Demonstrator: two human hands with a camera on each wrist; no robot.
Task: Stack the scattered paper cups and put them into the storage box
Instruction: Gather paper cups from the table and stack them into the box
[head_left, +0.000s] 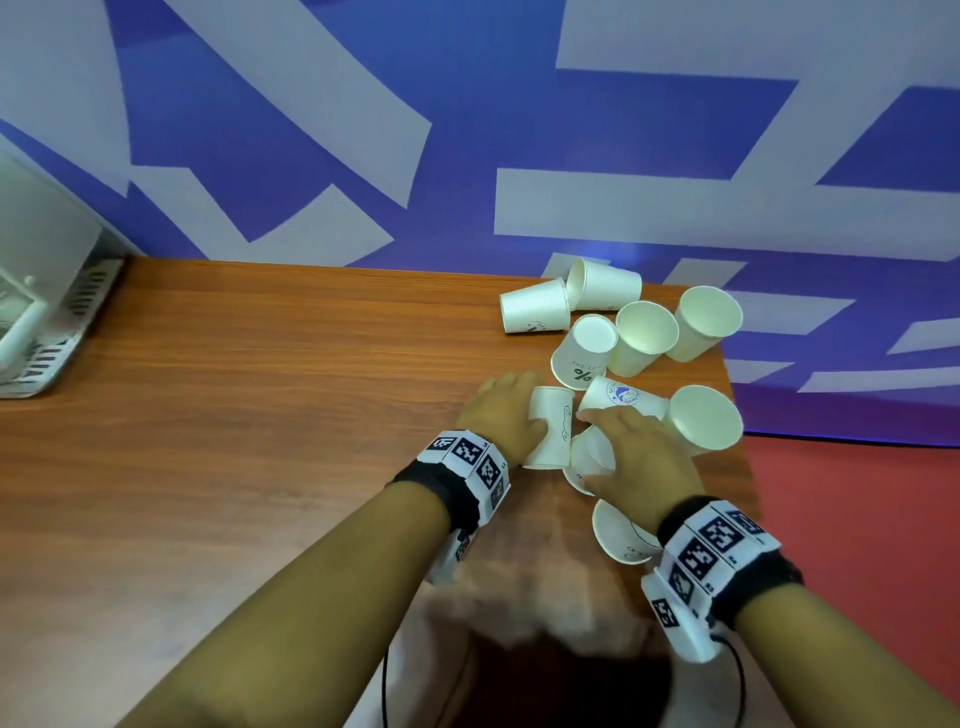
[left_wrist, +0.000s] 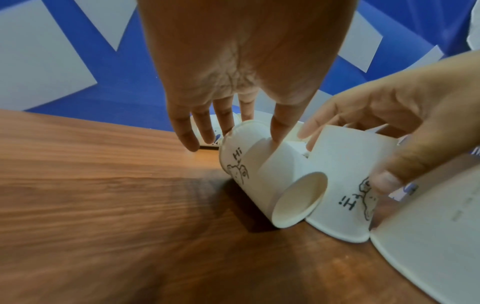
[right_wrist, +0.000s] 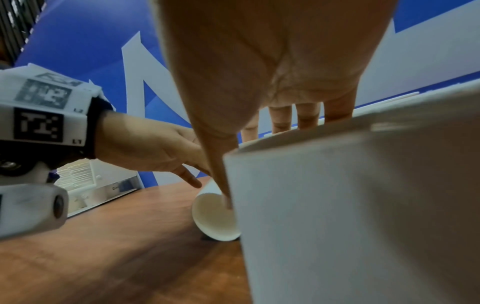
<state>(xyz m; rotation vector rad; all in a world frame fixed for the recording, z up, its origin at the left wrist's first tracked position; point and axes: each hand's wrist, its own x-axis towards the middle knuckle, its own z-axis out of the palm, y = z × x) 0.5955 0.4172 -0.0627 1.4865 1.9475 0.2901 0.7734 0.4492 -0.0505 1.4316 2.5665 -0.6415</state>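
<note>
Several white paper cups (head_left: 644, 338) lie scattered at the right end of the wooden table (head_left: 260, 415). One cup with a "Hi" drawing (left_wrist: 272, 181) lies on its side. My left hand (head_left: 504, 415) is over its far end with fingers straight, the thumb (left_wrist: 279, 127) touching its wall. Just right of it, my right hand (head_left: 628, 452) grips an upside-down cup (left_wrist: 348, 164) with the same drawing, the thumb on the near wall and the fingers over the far side. That cup (right_wrist: 337, 205) fills the right wrist view. The lying cup (right_wrist: 215, 218) shows beside it.
The pale storage box (head_left: 47, 322) stands at the table's far left edge, also seen as the box (right_wrist: 98, 185) behind my left wrist. Another cup (head_left: 618, 535) lies close under my right wrist. Two upright cups stand near the table's right edge. Bare wood spans the left and middle.
</note>
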